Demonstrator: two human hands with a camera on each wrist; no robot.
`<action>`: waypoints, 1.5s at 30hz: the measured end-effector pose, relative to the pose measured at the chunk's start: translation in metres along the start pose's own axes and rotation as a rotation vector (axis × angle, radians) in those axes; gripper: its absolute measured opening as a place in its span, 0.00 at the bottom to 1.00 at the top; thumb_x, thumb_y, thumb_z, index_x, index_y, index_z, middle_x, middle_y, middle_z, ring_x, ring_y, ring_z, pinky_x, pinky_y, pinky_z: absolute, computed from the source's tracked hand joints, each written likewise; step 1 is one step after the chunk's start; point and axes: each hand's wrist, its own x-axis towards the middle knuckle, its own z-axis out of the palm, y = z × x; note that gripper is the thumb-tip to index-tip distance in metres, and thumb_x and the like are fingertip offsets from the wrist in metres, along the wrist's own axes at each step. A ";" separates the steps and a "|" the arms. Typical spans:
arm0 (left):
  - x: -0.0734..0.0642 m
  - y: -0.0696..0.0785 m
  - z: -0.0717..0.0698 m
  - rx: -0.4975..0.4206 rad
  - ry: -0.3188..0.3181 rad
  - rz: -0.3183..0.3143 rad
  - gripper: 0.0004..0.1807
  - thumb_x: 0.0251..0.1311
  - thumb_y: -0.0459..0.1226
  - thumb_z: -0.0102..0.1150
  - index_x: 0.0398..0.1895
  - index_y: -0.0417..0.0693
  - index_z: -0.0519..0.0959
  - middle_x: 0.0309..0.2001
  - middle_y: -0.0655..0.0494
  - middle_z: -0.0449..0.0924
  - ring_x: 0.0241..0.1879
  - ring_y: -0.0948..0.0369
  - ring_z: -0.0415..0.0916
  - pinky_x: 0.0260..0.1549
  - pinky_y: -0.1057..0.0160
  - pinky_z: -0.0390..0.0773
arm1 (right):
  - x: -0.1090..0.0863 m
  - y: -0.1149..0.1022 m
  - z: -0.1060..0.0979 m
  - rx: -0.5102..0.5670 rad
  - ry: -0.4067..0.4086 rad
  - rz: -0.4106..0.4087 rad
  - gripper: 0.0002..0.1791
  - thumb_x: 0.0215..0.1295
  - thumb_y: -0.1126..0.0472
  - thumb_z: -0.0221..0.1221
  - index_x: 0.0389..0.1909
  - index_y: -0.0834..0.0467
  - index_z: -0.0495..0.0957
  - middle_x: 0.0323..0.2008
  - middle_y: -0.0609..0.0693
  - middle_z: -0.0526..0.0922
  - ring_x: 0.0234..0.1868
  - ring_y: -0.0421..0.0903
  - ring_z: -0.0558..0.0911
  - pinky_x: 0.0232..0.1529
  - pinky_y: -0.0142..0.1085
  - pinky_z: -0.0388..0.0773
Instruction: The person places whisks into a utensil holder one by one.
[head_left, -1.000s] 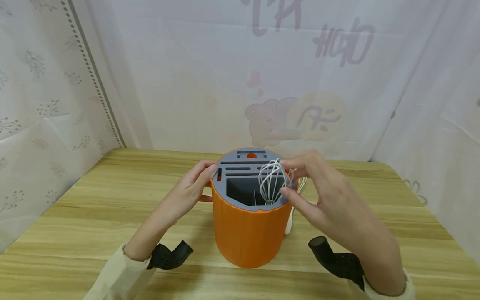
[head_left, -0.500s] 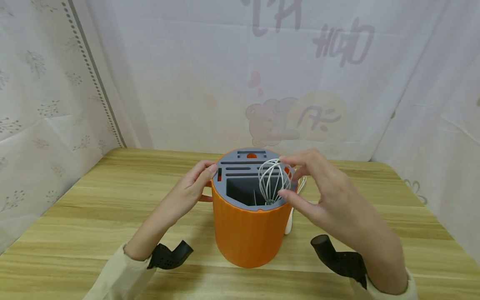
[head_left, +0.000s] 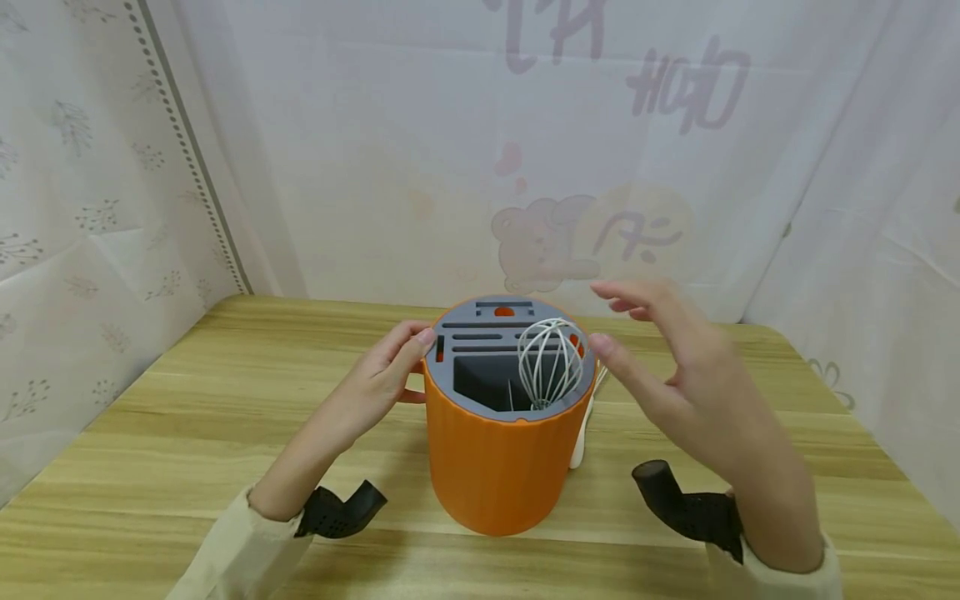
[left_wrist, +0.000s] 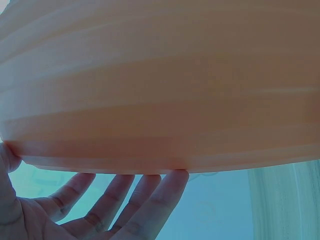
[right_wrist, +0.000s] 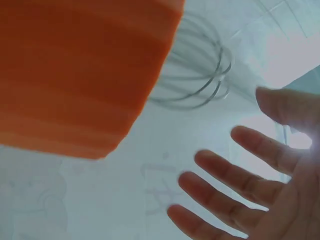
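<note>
An orange utensil holder (head_left: pixel 498 475) with a grey slotted lid (head_left: pixel 483 335) stands on the table. Wire head up, a whisk (head_left: pixel 551 367) leans in the right part of the lid's large opening; its handle is hidden inside. My left hand (head_left: pixel 378 375) holds the holder's left side, thumb on the rim; in the left wrist view its fingers (left_wrist: pixel 172 192) touch the orange wall. To the right of the whisk, my right hand (head_left: pixel 690 375) is apart from it, fingers spread and holding nothing. The right wrist view shows the whisk's wires (right_wrist: pixel 220 75) beyond the holder.
Just right of the holder, partly hidden behind it, lies another utensil with a pale handle (head_left: pixel 580 442) and thin wires. Wood-grain table (head_left: pixel 225 417) surrounds the holder. Printed white curtains (head_left: pixel 375 167) hang at the back and sides.
My right hand has let go of the whisk's wire head and drawn away to the right, its fingers spreading. The whisk stays in the holder, and my left hand has not moved.
</note>
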 end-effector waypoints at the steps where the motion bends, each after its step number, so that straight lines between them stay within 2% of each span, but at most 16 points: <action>1: 0.000 0.000 0.000 -0.003 -0.001 0.000 0.22 0.71 0.51 0.36 0.57 0.46 0.66 0.51 0.47 0.71 0.47 0.53 0.73 0.43 0.55 0.80 | 0.011 -0.033 -0.008 -0.011 0.012 0.012 0.35 0.52 0.59 0.68 0.63 0.50 0.67 0.61 0.48 0.71 0.59 0.49 0.71 0.60 0.43 0.68; 3: 0.000 0.000 0.000 -0.007 -0.001 0.002 0.22 0.71 0.50 0.36 0.57 0.46 0.66 0.52 0.47 0.70 0.47 0.53 0.73 0.43 0.55 0.80 | 0.031 -0.091 -0.019 -0.064 0.039 0.040 0.30 0.58 0.62 0.63 0.62 0.50 0.68 0.59 0.48 0.72 0.56 0.47 0.73 0.59 0.38 0.68; 4: 0.000 0.001 0.000 -0.009 -0.001 0.001 0.22 0.71 0.50 0.36 0.57 0.46 0.66 0.52 0.46 0.70 0.47 0.53 0.74 0.43 0.55 0.80 | 0.037 -0.109 -0.023 -0.088 0.051 0.065 0.28 0.60 0.63 0.61 0.62 0.50 0.68 0.58 0.48 0.73 0.55 0.47 0.73 0.58 0.35 0.68; 5: 0.000 0.001 0.000 -0.011 -0.001 0.000 0.22 0.71 0.50 0.36 0.57 0.46 0.66 0.52 0.46 0.70 0.47 0.52 0.74 0.43 0.55 0.80 | 0.042 -0.123 -0.024 -0.109 0.064 0.104 0.27 0.61 0.63 0.59 0.62 0.49 0.67 0.58 0.47 0.73 0.55 0.46 0.73 0.57 0.33 0.68; 7: 0.000 0.001 0.000 -0.010 -0.001 -0.001 0.22 0.71 0.50 0.36 0.57 0.46 0.66 0.52 0.46 0.70 0.47 0.53 0.74 0.43 0.55 0.80 | 0.047 -0.130 -0.025 -0.129 0.085 0.177 0.26 0.62 0.63 0.58 0.62 0.52 0.67 0.57 0.50 0.72 0.55 0.47 0.72 0.56 0.35 0.69; 12: -0.002 0.003 -0.001 -0.001 0.000 0.002 0.22 0.71 0.50 0.37 0.57 0.45 0.66 0.53 0.45 0.70 0.46 0.54 0.74 0.42 0.55 0.80 | 0.049 -0.108 -0.021 -0.105 0.088 0.344 0.25 0.65 0.61 0.55 0.63 0.56 0.65 0.60 0.56 0.68 0.58 0.56 0.69 0.55 0.55 0.68; 13: -0.002 0.003 -0.001 -0.001 0.000 0.001 0.22 0.71 0.50 0.37 0.57 0.45 0.66 0.53 0.45 0.70 0.46 0.54 0.74 0.42 0.55 0.80 | 0.049 -0.102 -0.020 -0.099 0.084 0.368 0.25 0.66 0.59 0.55 0.63 0.56 0.65 0.61 0.56 0.68 0.58 0.57 0.68 0.55 0.56 0.67; 16: -0.001 0.003 0.000 -0.001 -0.003 -0.001 0.22 0.71 0.50 0.37 0.57 0.45 0.66 0.52 0.45 0.70 0.47 0.53 0.73 0.43 0.55 0.80 | 0.047 -0.087 -0.016 -0.080 0.058 0.428 0.27 0.66 0.56 0.54 0.65 0.57 0.63 0.62 0.57 0.66 0.58 0.58 0.67 0.56 0.57 0.66; 25: 0.001 0.001 0.001 -0.016 -0.002 -0.004 0.22 0.71 0.51 0.36 0.56 0.47 0.66 0.50 0.46 0.71 0.49 0.50 0.73 0.43 0.53 0.80 | 0.041 -0.049 -0.003 -0.073 -0.089 0.606 0.37 0.65 0.47 0.54 0.70 0.55 0.53 0.68 0.61 0.56 0.63 0.63 0.61 0.59 0.59 0.63; 32: 0.000 0.001 0.001 -0.016 -0.003 -0.005 0.22 0.71 0.51 0.36 0.56 0.46 0.66 0.51 0.46 0.70 0.48 0.52 0.73 0.44 0.53 0.80 | 0.033 -0.023 0.008 -0.087 -0.220 0.735 0.45 0.61 0.40 0.55 0.72 0.56 0.47 0.69 0.65 0.53 0.64 0.66 0.62 0.57 0.61 0.66; 38: 0.000 0.001 0.000 -0.016 0.003 -0.006 0.22 0.71 0.51 0.36 0.56 0.46 0.66 0.50 0.46 0.70 0.47 0.52 0.73 0.43 0.53 0.80 | 0.024 -0.003 0.020 -0.014 -0.267 0.804 0.45 0.62 0.44 0.56 0.72 0.60 0.46 0.68 0.69 0.52 0.63 0.70 0.62 0.57 0.60 0.66; 45: 0.002 0.000 0.001 -0.035 0.001 0.004 0.22 0.71 0.50 0.36 0.56 0.46 0.66 0.52 0.45 0.71 0.49 0.52 0.74 0.43 0.52 0.80 | 0.015 0.013 0.033 0.011 -0.338 0.879 0.43 0.65 0.50 0.54 0.72 0.63 0.43 0.68 0.72 0.50 0.63 0.71 0.61 0.58 0.59 0.66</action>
